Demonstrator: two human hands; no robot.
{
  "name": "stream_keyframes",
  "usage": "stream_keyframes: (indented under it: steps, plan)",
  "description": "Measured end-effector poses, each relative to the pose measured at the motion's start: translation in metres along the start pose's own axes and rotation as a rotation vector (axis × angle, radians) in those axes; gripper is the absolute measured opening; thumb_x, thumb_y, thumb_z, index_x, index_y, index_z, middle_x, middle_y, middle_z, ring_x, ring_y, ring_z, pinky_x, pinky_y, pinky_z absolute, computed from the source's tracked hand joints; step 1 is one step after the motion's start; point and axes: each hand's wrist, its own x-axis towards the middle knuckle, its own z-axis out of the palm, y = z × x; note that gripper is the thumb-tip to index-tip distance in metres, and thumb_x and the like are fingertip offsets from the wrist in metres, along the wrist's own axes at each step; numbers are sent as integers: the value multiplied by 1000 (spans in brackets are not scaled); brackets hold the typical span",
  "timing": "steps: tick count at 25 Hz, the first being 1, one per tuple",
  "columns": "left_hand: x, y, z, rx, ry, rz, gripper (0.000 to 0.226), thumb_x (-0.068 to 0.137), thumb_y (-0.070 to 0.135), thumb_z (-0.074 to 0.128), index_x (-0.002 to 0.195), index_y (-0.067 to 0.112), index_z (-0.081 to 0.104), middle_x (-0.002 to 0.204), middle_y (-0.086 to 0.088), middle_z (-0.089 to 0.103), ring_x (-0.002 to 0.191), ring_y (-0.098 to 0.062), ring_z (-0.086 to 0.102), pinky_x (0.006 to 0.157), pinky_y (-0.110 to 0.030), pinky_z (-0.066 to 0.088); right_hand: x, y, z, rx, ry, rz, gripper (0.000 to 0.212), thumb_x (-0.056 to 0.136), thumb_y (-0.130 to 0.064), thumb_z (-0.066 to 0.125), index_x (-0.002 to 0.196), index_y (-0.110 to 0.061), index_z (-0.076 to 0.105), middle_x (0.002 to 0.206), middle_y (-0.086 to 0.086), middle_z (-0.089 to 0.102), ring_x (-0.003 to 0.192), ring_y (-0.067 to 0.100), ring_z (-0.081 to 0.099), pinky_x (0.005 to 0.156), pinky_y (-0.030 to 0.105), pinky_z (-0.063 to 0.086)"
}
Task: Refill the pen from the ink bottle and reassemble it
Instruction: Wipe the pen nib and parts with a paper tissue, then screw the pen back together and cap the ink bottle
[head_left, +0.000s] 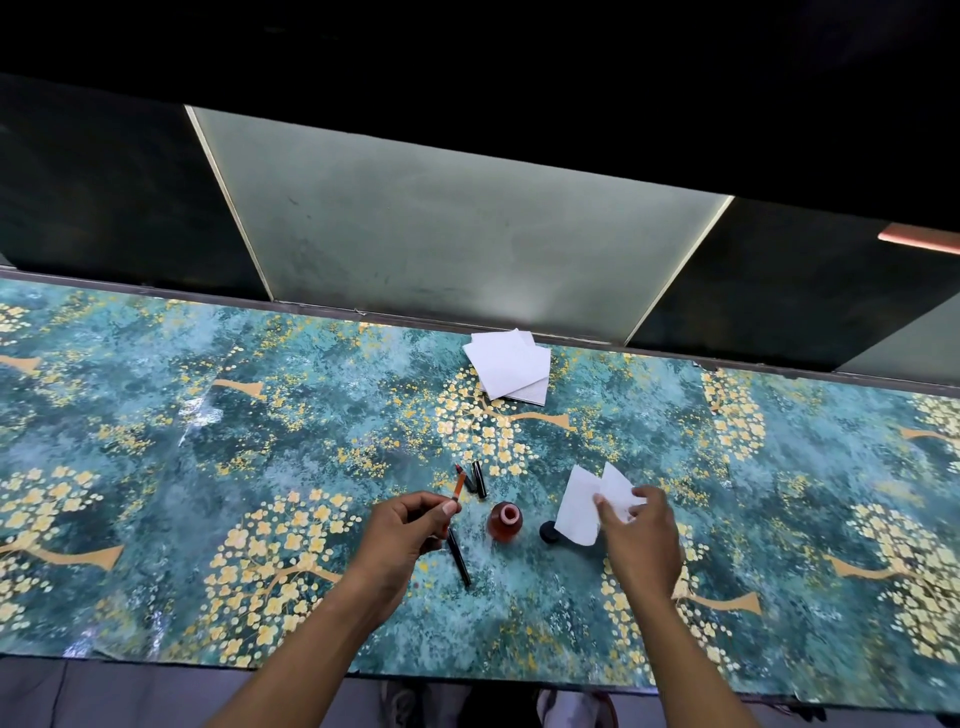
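Left hand (397, 525) pinches the refill (457, 491); right hand (636, 522) grips tissue (582, 506). The open bottle (505, 521) between them could tip if knocked.

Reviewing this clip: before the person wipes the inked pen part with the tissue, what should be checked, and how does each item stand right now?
1. Left hand grips the pen's ink section: ok, pinched at its lower end.
2. Right hand has a tissue ready: ok.
3. Ink bottle upright, apart from both hands: ok, but uncapped, so spill risk.
4. Bottle cap within reach: ok, partly under the tissue.
5. Pen barrel and other black parts on the table: ok.
6. Section filled, nib clean: cannot tell.
7. Spare tissues: ok.
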Motion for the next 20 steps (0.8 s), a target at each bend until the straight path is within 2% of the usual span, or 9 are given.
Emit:
stream_keyframes:
  steps: [2,6,8,10,12,13,15,18,20]
  plan:
    - [-1,-1,2,4,2,3,10,86,13,72,86,4,76,70,-8,62,69,-19,54,68,-33,45,-8,1,11,-113,-57,-29,54,79,-62,70,114,-31,46,115,3,65,102,31,64,86,43,50]
    - [-5,0,0,11,5,7,13,86,13,71,90,1,75,70,-6,62,68,-17,55,66,-30,46,-7,-8,13,-120,-41,-60,26,86,-22,67,107,-24,52,100,4,72,90,32,65,91,45,47]
    - [-7,1,-2,10,4,12,13,86,14,72,90,1,75,70,-6,62,69,-18,56,67,-31,46,0,-15,1,-66,131,-123,17,85,-10,66,98,-19,61,94,8,72,85,33,65,86,44,45]
    - [-9,2,-2,9,6,17,14,87,14,72,90,2,75,71,-6,62,69,-18,56,68,-32,46,7,-26,-11,-116,353,-322,15,81,-6,69,91,-17,66,90,9,70,83,34,63,80,42,41]
    - [-10,1,-1,15,5,18,14,87,15,71,90,2,75,70,-6,62,69,-18,56,68,-32,46,10,-40,-14,-215,445,-571,13,80,-7,70,89,-17,68,87,7,68,81,31,62,80,40,38]
    - [-10,1,0,21,5,14,14,87,16,72,89,3,76,70,-6,62,69,-18,56,69,-32,46,11,-46,-11,-267,412,-669,13,80,-8,70,89,-17,68,87,6,68,80,30,63,82,40,38]
    - [-12,0,3,33,6,8,12,87,16,72,88,5,76,70,-5,62,68,-17,56,69,-33,47,13,-52,1,-414,211,-751,16,81,-7,70,91,-19,68,87,3,69,79,29,64,88,41,40]
    - [-13,-1,5,42,14,3,11,88,16,71,86,6,77,70,-5,62,67,-16,56,69,-32,47,10,-46,23,-621,-228,-642,24,90,-6,53,106,-22,62,101,1,70,93,27,65,95,39,39]
    - [-14,-2,6,36,18,7,11,88,15,71,85,6,77,69,-5,62,66,-15,56,68,-31,47,11,-39,28,-650,-342,-577,29,91,-6,49,112,-22,61,108,3,71,99,28,64,88,36,40]
